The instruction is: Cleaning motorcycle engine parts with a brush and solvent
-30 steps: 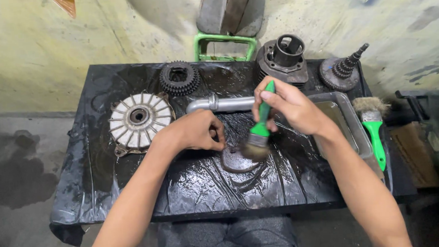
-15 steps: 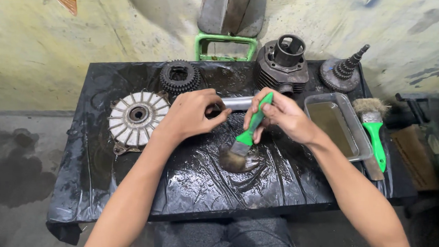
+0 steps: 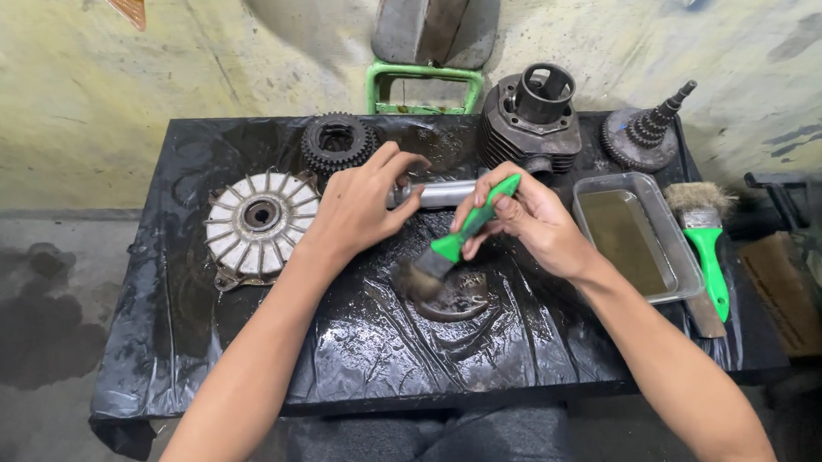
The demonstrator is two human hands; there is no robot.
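Quick count of what's on the worktop [image 3: 204, 360], which is wrapped in wet black plastic: two green-handled brushes, one metal tube, one pale finned wheel [image 3: 261, 224], one dark toothed gear [image 3: 337, 143], one finned cylinder [image 3: 529, 117], one stepped gear cluster with a shaft [image 3: 645, 130], and one clear tray [image 3: 626, 235] of murky brownish liquid. Two hands are in shot, both belonging to the person wearing the camera.

The left hand [image 3: 359, 208] has its fingers wrapped on the metal tube [image 3: 444, 193], which sits mid-worktop toward the back edge. Its long axis runs straight left to right, with the bare end sticking out to the right between the two hands.

The right hand [image 3: 532, 218] has its fingers closed around the handle of the brush [image 3: 456, 236]. That brush runs on a diagonal: handle end up and to the right by the knuckles, bristles down and to the left, touching a dark round part [image 3: 451, 298] lying flat near the middle of the worktop, just in front of the tube.

The spare brush [image 3: 703, 237] lies just beside the right side of the tray, bristles pointing to the back wall, handle pointing toward the person. A green frame [image 3: 423, 76] stands behind the worktop.
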